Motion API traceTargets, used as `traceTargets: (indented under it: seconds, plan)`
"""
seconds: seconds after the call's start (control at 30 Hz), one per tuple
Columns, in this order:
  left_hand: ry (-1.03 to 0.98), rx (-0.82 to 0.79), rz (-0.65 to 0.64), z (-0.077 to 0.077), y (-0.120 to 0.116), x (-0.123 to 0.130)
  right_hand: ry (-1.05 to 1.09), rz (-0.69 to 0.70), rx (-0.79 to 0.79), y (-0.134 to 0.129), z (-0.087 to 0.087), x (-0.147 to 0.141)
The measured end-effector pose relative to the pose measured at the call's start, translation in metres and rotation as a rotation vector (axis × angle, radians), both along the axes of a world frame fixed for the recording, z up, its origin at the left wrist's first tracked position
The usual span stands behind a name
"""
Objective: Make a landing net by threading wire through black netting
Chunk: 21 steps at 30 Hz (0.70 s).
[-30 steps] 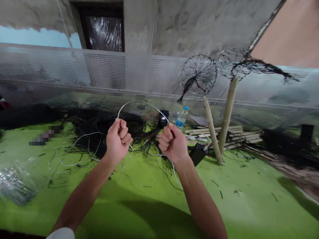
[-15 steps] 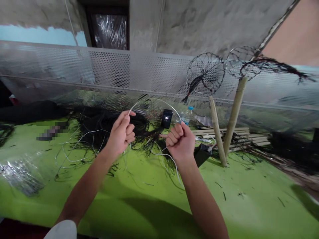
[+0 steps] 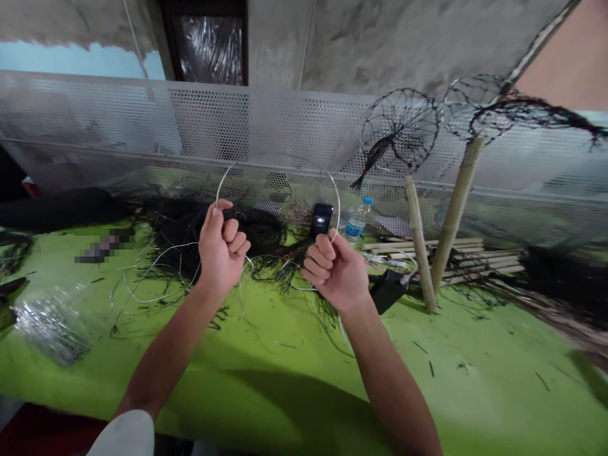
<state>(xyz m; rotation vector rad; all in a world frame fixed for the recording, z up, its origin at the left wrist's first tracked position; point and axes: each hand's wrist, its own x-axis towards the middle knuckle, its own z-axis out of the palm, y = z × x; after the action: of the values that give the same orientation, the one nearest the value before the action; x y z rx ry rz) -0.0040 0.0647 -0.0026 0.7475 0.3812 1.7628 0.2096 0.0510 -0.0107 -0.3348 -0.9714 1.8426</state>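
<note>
A thin, pale wire (image 3: pixel 338 196) arches up between my two hands in a rounded loop, its top faint against the perforated screen. My left hand (image 3: pixel 221 250) is closed around its left side, thumb and forefinger uppermost. On the other side my right hand (image 3: pixel 336 269) grips the wire in a fist, thumb on top. Both hands are held above the green table (image 3: pixel 285 380). A short pale end shows just below the left fist. Behind the hands lies a heap of black netting (image 3: pixel 175 228), with loose pale strands around it.
Behind the right hand stand a dark phone (image 3: pixel 322 218) and a water bottle (image 3: pixel 354 228). Two bamboo posts (image 3: pixel 456 209) rise at right, near round black nets (image 3: pixel 399 130). Bamboo sticks (image 3: pixel 498 259) and a black box (image 3: pixel 390 291) lie close by. A plastic bag (image 3: pixel 52 326) sits left.
The wire has gone from a shallow arc to a taller, rounder loop. My left hand has shifted slightly left and turned more upright; both hands still hold the wire.
</note>
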Motion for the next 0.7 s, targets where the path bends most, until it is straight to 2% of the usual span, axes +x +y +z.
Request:
traceTargets:
  seconds: [0.17, 0.4, 0.47, 0.57, 0.7]
  plan:
    - [-0.042, 0.008, 0.111, 0.006, -0.008, -0.005, -0.027, 0.085, 0.021, -0.011, -0.005, -0.011]
    - [-0.157, 0.059, 0.21, 0.006, -0.001, -0.017, -0.164, 0.234, -0.08, -0.005, -0.031, -0.026]
    - [-0.175, 0.04, 0.194, 0.005, 0.003, -0.017, -0.143, 0.211, -0.043, -0.006, -0.031, -0.028]
    - [-0.179, -0.002, 0.197, 0.007, 0.007, -0.014, -0.055, 0.103, 0.026, -0.008, -0.027, -0.028]
    - [-0.151, -0.012, 0.221, 0.009, 0.006, -0.013, -0.101, 0.198, 0.079, -0.008, -0.034, -0.028]
